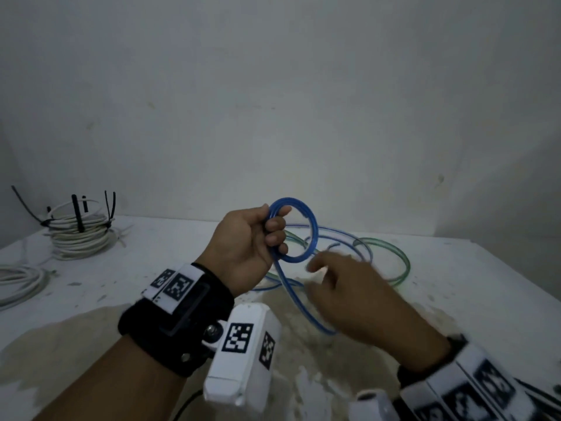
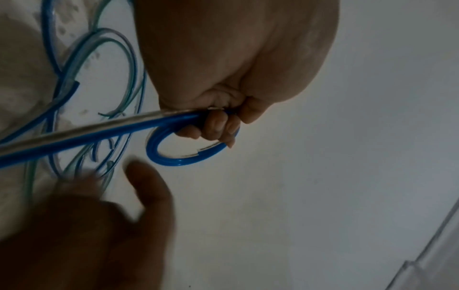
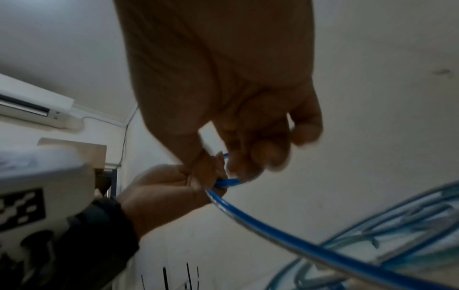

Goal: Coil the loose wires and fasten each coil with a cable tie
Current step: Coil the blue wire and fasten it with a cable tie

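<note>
Nearest the camera, two forearms wearing marker-tagged wrist units reach over the white, stained table (image 1: 455, 268). Loose blue and green wires (image 1: 391, 259) sprawl on the table at centre right. Far left stands a white wire coil (image 1: 79, 238) bound with black cable ties (image 1: 77, 217). The left hand (image 1: 243, 247), raised above the table, has its grip curled round a small blue wire coil (image 1: 309, 235). The right hand (image 1: 358, 299) is blurred, fingers loosely spread, holding nothing, over the blue wire trailing from the coil.
</note>
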Tool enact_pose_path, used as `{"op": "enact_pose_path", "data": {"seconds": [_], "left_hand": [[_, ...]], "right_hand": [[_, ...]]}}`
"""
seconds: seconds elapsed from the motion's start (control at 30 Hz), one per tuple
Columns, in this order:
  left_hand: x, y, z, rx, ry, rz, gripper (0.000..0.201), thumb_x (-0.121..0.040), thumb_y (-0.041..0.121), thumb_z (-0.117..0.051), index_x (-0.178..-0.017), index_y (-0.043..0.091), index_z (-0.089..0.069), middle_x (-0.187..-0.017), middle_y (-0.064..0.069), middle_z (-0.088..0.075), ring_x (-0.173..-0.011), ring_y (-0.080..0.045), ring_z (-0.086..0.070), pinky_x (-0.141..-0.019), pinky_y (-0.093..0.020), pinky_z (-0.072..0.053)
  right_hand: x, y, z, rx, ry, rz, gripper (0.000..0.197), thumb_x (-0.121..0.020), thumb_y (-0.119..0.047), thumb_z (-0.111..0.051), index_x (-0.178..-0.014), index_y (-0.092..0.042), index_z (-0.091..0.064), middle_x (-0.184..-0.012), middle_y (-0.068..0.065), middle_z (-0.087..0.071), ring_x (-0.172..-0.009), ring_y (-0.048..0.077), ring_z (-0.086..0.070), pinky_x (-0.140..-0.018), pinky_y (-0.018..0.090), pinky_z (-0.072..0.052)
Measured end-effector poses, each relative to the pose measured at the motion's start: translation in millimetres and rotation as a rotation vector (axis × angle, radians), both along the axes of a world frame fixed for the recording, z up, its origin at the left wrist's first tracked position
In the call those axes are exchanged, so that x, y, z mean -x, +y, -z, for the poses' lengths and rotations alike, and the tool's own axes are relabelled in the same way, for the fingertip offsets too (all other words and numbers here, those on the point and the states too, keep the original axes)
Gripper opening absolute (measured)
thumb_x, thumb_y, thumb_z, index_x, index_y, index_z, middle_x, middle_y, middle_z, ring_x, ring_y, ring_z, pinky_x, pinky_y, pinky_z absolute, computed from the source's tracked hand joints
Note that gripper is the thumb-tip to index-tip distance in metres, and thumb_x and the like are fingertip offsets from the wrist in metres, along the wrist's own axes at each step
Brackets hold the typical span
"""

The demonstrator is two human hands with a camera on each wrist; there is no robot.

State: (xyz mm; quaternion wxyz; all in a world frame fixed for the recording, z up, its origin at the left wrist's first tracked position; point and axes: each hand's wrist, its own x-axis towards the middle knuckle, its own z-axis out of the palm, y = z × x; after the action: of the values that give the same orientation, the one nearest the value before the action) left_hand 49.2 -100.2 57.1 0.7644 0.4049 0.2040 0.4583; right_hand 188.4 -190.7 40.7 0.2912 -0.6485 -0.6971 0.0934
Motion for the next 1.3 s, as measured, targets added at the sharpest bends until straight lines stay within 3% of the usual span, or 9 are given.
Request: {"op": "enact_pose_path", "data": {"seconds": [0.07,0.17,0.37,0.5,0.6,0.77,0.93,1.03,1.3], "left_hand": [[1,-1,4,0.001,-0.025,0.024,0.03,-0.101,0.02,-0.03,-0.096,0.005,-0.056,-0.064,0.003,-0.037,-0.051,-0.01,-0.031,-0.062,-0.026,-0.03],[2,-3,10,-0.009,-0.042,0.064,0.025,-0.1,0.019,-0.032,-0.094,0.008,-0.054,-0.067,0.003,-0.04,-0.054,-0.011,-0.035,-0.064,-0.027,-0.033],[12,0,21,0.025,-0.121,0.095,0.024,-0.099,0.018,-0.033,-0.091,0.008,-0.053,-0.065,0.005,-0.039,-0.051,-0.01,-0.033,-0.059,-0.025,-0.037],[13,2,26,0.048,-0.116,0.134,0.031,-0.098,0.024,-0.032,-0.094,0.006,-0.057,-0.06,0.006,-0.035,-0.047,-0.009,-0.03,-0.055,-0.024,-0.035],[9,-1,34,0.042,-0.059,0.188,0.037,-0.097,0.027,-0.034,-0.097,0.003,-0.062,-0.057,0.005,-0.033,-0.045,-0.009,-0.029,-0.052,-0.024,-0.036],[-2,-7,60,0.039,0.003,0.314,0.023,-0.093,0.025,-0.04,-0.093,0.007,-0.055,-0.063,0.004,-0.04,-0.05,-0.01,-0.031,-0.058,-0.026,-0.035],[1,2,78,0.031,-0.07,0.389,0.019,-0.091,0.023,-0.049,-0.101,0.006,-0.052,-0.064,0.002,-0.048,-0.053,-0.012,-0.042,-0.063,-0.028,-0.045],[1,2,84,-0.002,-0.029,0.373,0.019,-0.094,0.021,-0.045,-0.1,0.005,-0.055,-0.06,0.003,-0.042,-0.051,-0.012,-0.039,-0.064,-0.028,-0.041],[-9,-3,91,-0.171,0.279,0.389,0.034,-0.095,0.028,-0.037,-0.099,0.004,-0.06,-0.057,0.001,-0.036,-0.052,-0.011,-0.03,-0.055,-0.022,-0.029]], "right_hand": [[9,-3,13,0.27,-0.095,-0.12,0.035,-0.091,-0.043,-0.054,-0.124,-0.032,-0.051,-0.072,-0.013,-0.051,-0.064,0.003,-0.051,-0.057,0.019,-0.035],[8,5,29,0.259,-0.067,-0.049,0.025,-0.095,-0.039,-0.05,-0.094,-0.018,-0.063,-0.075,0.001,-0.064,-0.075,0.02,-0.063,-0.069,0.029,-0.048],[-30,24,44,0.394,-0.107,0.136,0.022,-0.092,-0.021,-0.049,-0.074,-0.017,-0.063,-0.076,0.004,-0.064,-0.065,0.018,-0.055,-0.054,0.024,-0.04],[-45,34,41,0.37,0.337,0.331,0.028,-0.095,-0.018,-0.047,-0.1,0.003,-0.063,-0.086,0.013,-0.062,-0.071,0.028,-0.056,-0.052,0.026,-0.042],[-55,40,41,0.072,0.535,0.43,0.04,-0.092,-0.036,-0.057,-0.086,0.003,-0.064,-0.079,0.02,-0.068,-0.065,0.031,-0.063,-0.05,0.03,-0.049],[-62,56,44,-0.043,0.744,0.458,0.035,-0.091,-0.01,-0.055,-0.124,-0.01,-0.043,-0.091,0.018,-0.067,-0.067,0.024,-0.062,-0.055,0.033,-0.049],[-62,60,50,-0.183,0.675,0.382,0.016,-0.096,-0.015,-0.049,-0.098,-0.008,-0.062,-0.082,0.011,-0.065,-0.076,0.025,-0.062,-0.076,0.044,-0.053],[-67,59,52,-0.206,0.589,0.328,0.019,-0.097,-0.028,-0.05,-0.099,-0.018,-0.066,-0.071,-0.003,-0.057,-0.064,0.012,-0.051,-0.067,0.032,-0.046],[-69,63,57,0.083,1.188,0.215,0.023,-0.1,-0.015,-0.043,-0.092,-0.006,-0.062,-0.069,0.007,-0.06,-0.055,0.016,-0.056,-0.047,0.026,-0.047]]}}
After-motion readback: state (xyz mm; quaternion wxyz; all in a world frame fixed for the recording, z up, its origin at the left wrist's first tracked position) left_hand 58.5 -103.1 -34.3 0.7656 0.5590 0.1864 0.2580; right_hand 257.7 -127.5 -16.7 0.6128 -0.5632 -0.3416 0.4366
